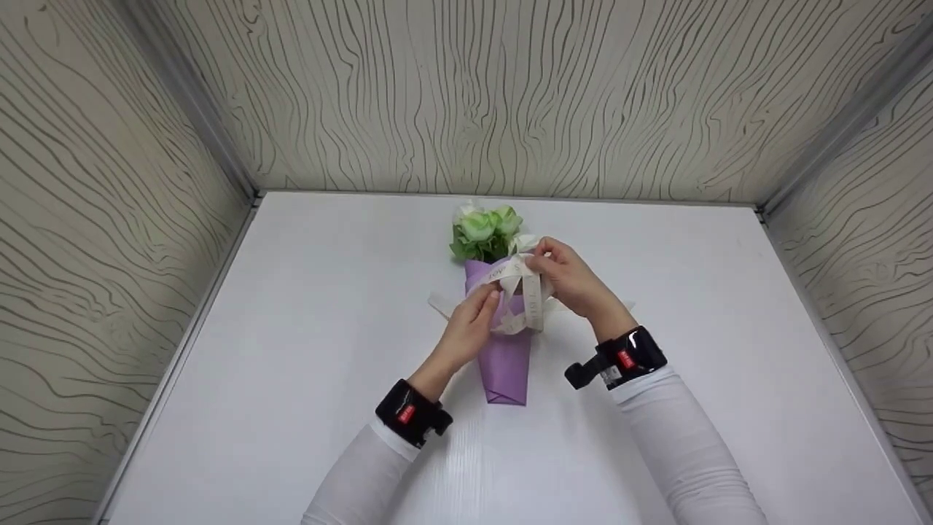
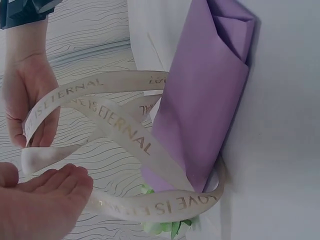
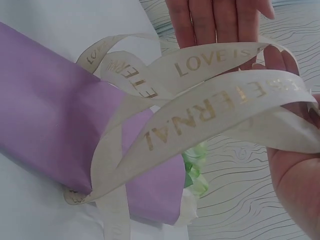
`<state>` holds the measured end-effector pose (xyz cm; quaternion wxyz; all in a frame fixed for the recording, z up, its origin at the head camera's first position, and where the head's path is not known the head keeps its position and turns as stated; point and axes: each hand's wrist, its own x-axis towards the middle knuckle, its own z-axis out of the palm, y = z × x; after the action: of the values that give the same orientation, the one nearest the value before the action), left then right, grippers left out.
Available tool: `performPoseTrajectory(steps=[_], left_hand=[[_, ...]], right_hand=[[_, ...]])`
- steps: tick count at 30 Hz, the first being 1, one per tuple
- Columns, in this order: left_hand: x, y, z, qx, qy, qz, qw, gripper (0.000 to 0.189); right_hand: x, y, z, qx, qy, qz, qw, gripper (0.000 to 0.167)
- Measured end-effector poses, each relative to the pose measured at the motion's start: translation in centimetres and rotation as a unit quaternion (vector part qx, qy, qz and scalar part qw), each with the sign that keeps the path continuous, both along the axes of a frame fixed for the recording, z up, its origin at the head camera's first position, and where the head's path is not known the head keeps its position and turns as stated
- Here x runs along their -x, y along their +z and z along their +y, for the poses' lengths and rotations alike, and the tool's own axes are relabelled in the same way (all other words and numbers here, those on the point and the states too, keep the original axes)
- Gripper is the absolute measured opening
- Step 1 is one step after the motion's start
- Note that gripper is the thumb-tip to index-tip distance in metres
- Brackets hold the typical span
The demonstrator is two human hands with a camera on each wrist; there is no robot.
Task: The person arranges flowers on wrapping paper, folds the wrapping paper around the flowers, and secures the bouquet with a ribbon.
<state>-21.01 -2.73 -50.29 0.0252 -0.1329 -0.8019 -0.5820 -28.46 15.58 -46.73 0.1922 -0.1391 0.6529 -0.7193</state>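
A small bouquet lies on the white table, its pale green and white flowers (image 1: pixel 481 224) at the far end and purple wrapping paper (image 1: pixel 504 368) round the stems. Cream ribbon (image 2: pixel 120 127) with gold "LOVE IS ETERNAL" lettering passes round the wrap and rises in loose loops. My left hand (image 1: pixel 470 328) pinches ribbon between thumb and fingers at the left of the wrap. Just below the flowers, on the right, my right hand (image 1: pixel 572 281) grips another part of the ribbon, close to its loops (image 3: pixel 200 115). Ribbon tails stick out on both sides of the bouquet.
The white tabletop (image 1: pixel 313 328) extends around the bouquet. Panels (image 1: pixel 466 95) with a dark wavy line pattern stand behind and at both sides, joined by grey corner strips. Black bands (image 1: pixel 412 413) with cameras sit on both wrists, over white sleeves.
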Motion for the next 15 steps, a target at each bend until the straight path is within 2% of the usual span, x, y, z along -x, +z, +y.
performPoseTrajectory(steps=[4, 6, 9, 13, 15], left_hand=[[0.5, -0.1, 0.3, -0.062, -0.037, -0.043, 0.9964, 0.038], [0.6, 0.2, 0.4, -0.077, -0.037, -0.052, 0.9950, 0.034], [0.1, 1.7, 0.3, -0.069, -0.020, -0.052, 0.9961, 0.025], [0.4, 1.7, 0.0, -0.039, 0.008, -0.037, 0.9985, 0.020], [0.9, 1.2, -0.3, -0.030, 0.012, -0.032, 0.9989, 0.022]], right_hand=[[0.0, -0.1, 0.1, -0.010, 0.005, 0.009, 0.9999, 0.015], [0.1, -0.2, 0.2, -0.019, 0.007, 0.019, 0.9996, 0.015], [0.1, -0.3, 0.4, -0.038, 0.009, 0.035, 0.9986, 0.015], [0.2, -0.1, 0.8, -0.092, 0.007, 0.070, 0.9933, 0.020], [0.3, -0.1, 1.0, -0.124, 0.006, 0.092, 0.9880, 0.023]])
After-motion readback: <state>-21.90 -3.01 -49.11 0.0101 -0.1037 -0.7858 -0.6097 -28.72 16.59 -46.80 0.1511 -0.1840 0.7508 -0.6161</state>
